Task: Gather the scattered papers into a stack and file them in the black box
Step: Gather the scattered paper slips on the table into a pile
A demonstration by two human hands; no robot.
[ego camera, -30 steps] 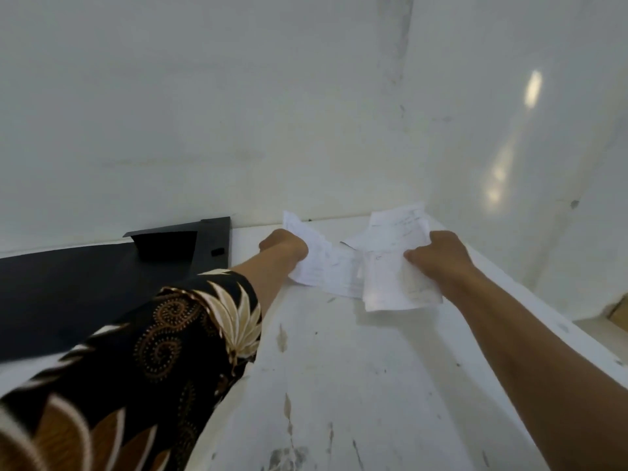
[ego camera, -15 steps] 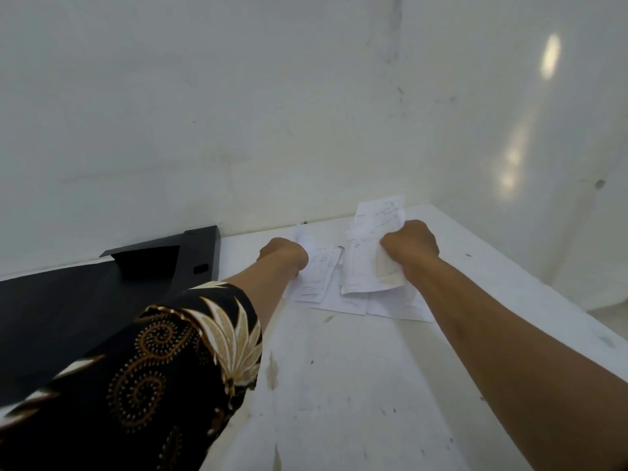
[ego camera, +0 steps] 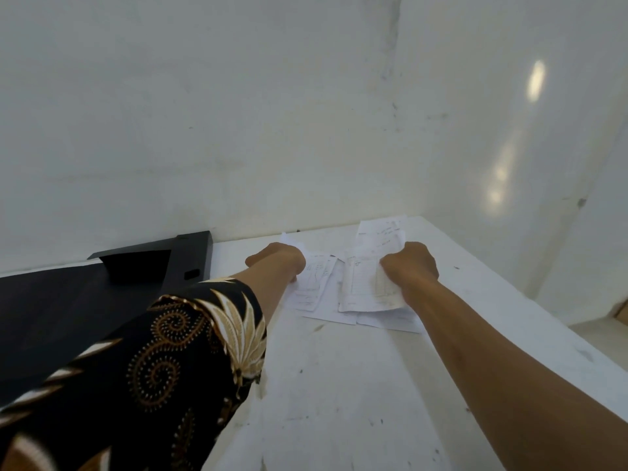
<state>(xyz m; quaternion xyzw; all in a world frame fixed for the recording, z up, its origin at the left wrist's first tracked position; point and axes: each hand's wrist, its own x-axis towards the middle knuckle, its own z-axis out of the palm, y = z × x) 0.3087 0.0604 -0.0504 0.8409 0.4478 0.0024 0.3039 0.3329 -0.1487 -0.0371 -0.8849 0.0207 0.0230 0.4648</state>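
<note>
Mid-gathering on the scuffed white counter point(ego camera: 339, 385): left grip point(ego camera: 277, 263) and right grip point(ego camera: 409, 266) each closed on thin white printed papers point(ego camera: 360, 283), merging next, then filing into the flat black box point(ego camera: 68, 300).

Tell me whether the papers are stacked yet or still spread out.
Still spread. The papers lie overlapping and askew on the white table, the left hand and right hand each gripping separate sheets.

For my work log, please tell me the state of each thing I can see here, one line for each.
left hand: closed on papers
right hand: closed on papers
papers: overlapping, not yet one neat stack
black box: left of the papers, no paper visible in it
</note>
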